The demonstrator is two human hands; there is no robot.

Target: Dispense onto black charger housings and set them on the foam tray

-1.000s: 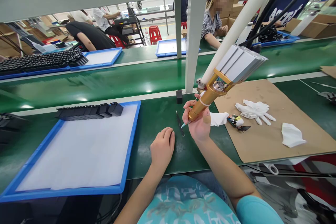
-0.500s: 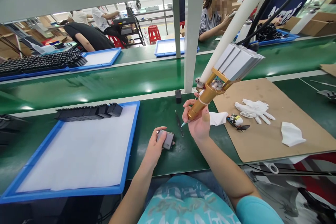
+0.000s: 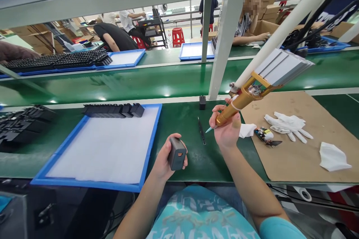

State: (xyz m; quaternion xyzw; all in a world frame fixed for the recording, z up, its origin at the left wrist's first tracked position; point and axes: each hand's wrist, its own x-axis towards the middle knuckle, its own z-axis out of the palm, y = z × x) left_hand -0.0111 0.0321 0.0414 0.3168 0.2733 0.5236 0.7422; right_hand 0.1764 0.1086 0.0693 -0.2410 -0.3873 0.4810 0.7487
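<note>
My left hand [image 3: 162, 158] is closed around a dark grey power adapter [image 3: 177, 154], whose end face with an orange-lined port is turned up toward me. In my right hand [image 3: 226, 133] is a gold cylindrical tool [image 3: 231, 109], held at a slant with my fingers wrapped round its lower end. A bracket at its top carries a stack of grey-white plates [image 3: 283, 66]. A teal pointed tip [image 3: 209, 129] sticks out beside my right fingers, apart from the adapter. Between my hands, black tweezers [image 3: 201, 130] lie on the green bench [image 3: 193, 160].
A blue-rimmed tray [image 3: 151, 140] holds a row of black adapters [image 3: 112, 110] at its back edge. One small adapter [image 3: 202, 102] stands near the white post [image 3: 221, 44]. Gloves [image 3: 288, 124] and a circuit board [image 3: 265, 134] lie on cardboard [image 3: 280, 164]. Co-workers sit beyond.
My left hand has turned the adapter, so its port end now faces up toward me. My right hand still grips the gold tool. The whole view has shifted, with things sitting further right.
</note>
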